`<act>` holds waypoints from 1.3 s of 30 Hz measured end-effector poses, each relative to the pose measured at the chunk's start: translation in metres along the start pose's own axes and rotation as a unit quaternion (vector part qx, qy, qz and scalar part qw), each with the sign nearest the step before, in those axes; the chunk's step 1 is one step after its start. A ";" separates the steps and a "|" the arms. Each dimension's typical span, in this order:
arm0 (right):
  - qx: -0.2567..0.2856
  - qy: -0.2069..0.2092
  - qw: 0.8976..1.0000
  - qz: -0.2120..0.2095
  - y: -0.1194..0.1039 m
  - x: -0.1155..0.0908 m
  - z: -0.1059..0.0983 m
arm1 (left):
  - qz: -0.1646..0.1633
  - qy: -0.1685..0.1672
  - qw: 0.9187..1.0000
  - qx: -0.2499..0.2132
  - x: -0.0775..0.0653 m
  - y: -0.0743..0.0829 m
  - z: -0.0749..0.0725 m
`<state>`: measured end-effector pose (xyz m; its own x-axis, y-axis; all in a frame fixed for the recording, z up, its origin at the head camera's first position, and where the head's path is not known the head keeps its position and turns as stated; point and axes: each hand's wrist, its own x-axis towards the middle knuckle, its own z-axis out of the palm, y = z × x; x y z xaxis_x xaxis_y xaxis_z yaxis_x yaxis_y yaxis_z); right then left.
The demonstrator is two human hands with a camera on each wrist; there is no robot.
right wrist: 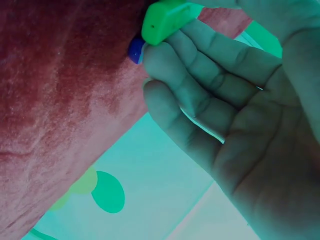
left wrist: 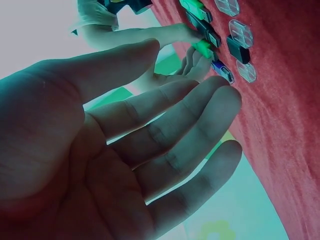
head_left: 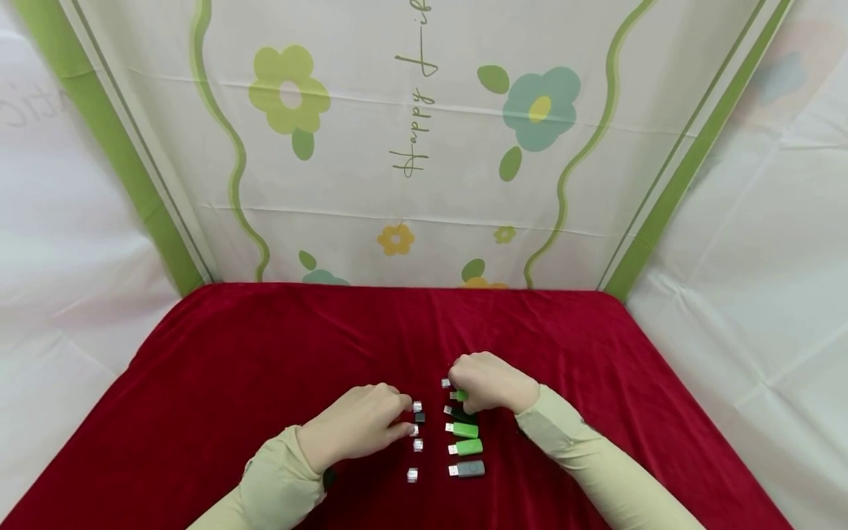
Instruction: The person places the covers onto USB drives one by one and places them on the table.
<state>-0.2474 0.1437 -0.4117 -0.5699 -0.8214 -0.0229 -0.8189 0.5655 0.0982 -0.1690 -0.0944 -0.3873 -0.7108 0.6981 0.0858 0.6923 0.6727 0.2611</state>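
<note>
My right hand (head_left: 493, 383) pinches a green USB flash drive (right wrist: 167, 22) between thumb and fingers, low over the cloth. A blue USB drive (right wrist: 135, 50) lies against its fingertips. My left hand (head_left: 361, 423) hovers beside a column of small caps, fingers loosely bent and apart, holding nothing in the left wrist view. Among the caps are a clear cap (head_left: 418, 444) and a black cap (head_left: 420, 417). Below the right hand, a dark USB drive (left wrist: 202, 27), partly hidden in the head view, lies in line with other drives.
Nearer me in the row lie two more green USB drives (head_left: 469, 447) and a grey one (head_left: 472, 469), metal plugs facing left. Another clear cap (head_left: 412, 475) sits nearest me. Red velvet cloth (head_left: 265, 346) covers the table; a flower-printed white curtain (head_left: 364, 169) stands behind.
</note>
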 end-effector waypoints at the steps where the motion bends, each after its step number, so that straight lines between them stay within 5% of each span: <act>1: 0.004 0.004 1.000 0.000 0.000 0.000 -0.001 | 0.000 0.001 1.000 0.001 0.000 0.000 0.000; 15: 0.118 0.065 0.990 0.037 -0.005 -0.020 -0.025 | -0.018 -0.026 0.999 -0.012 0.005 -0.010 0.013; 26: 0.110 0.100 0.988 0.029 -0.007 -0.033 -0.038 | -0.017 -0.007 1.000 0.014 0.009 -0.024 0.020; 39: 0.095 0.110 0.989 0.018 -0.011 -0.034 -0.036 | 0.014 0.000 0.999 0.030 0.033 -0.048 0.029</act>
<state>-0.2170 0.1626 -0.3764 -0.5878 -0.7847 0.1968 -0.8080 0.5817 -0.0938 -0.2221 -0.0963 -0.4248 -0.6912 0.7168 0.0914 0.7179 0.6668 0.1999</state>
